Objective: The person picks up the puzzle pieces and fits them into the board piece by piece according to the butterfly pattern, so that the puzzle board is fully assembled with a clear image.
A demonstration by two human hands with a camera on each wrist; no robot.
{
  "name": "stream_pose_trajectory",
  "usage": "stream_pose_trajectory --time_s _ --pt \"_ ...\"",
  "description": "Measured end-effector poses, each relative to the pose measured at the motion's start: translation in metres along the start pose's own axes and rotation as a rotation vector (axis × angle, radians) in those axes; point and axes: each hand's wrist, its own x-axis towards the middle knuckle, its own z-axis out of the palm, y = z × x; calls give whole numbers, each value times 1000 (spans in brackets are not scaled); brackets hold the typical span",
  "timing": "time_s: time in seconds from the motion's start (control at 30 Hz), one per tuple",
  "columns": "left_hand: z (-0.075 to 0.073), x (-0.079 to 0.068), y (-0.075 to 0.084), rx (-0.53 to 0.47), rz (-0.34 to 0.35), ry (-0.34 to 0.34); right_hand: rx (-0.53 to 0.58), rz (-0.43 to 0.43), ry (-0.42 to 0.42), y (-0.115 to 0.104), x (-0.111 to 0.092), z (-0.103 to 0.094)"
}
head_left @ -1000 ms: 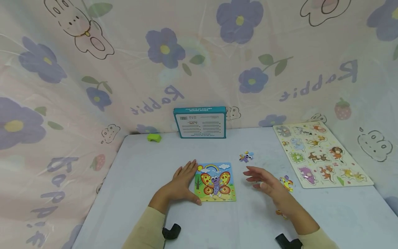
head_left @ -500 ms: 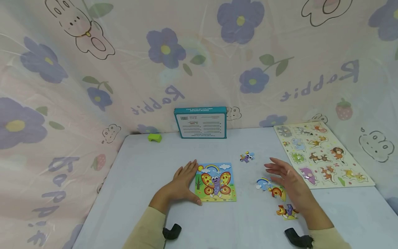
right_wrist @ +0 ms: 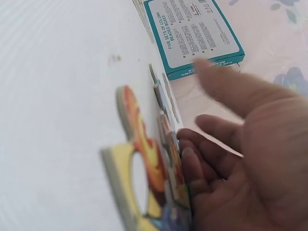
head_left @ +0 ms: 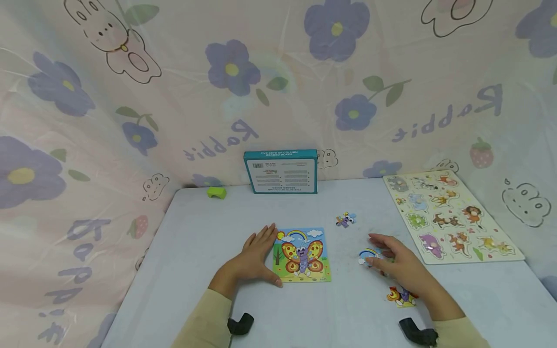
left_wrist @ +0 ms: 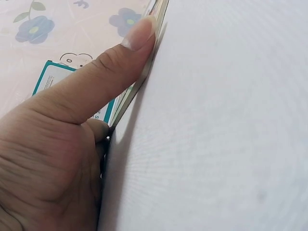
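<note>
My left hand (head_left: 249,261) spread against butterfly board (head_left: 302,256); right hand (head_left: 401,263) wide at rainbow piece (head_left: 367,254). Near wing piece (head_left: 400,297), far face piece (head_left: 345,220) loose too; assembly looks pending.

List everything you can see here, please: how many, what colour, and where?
Table: one, white, across the lower view.
Patterned cloth: pale pink with purple-blue flowers, behind and beside the table.
Box: one, teal and white, at the table's back.
Block: one, green, back left.
Animal board: one, cream, at right.
Butterfly board: one, multicoloured, middle.
Far piece: one, purple and blue, right of the butterfly board.
Rainbow piece: one, mainly blue and white, nearer.
Near piece: one, orange, yellow and purple, nearest.
Wrist gear: two, black, at the wrists.
Sleeves: two, beige, forearms.
Left hand: one, at the butterfly board's left edge.
Right hand: one, by the rainbow piece, perhaps hiding more pieces.
</note>
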Motion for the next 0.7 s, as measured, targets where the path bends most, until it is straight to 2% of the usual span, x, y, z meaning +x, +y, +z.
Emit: stream_pose_trajectory --time_s 0.2,0.37,0.53,0.7 --pt "1 0 -1 -1 0 -4 -167 3 -10 -2 2 3" --pt "2 0 -1 -2 -3 0 -230 4 -1 -4 2 4" --pt "1 0 0 -7 -5 3 -226 55 16 -6 2 5" --pt "0 -1 1 -2 -15 1 -154 89 43 -9 2 7"
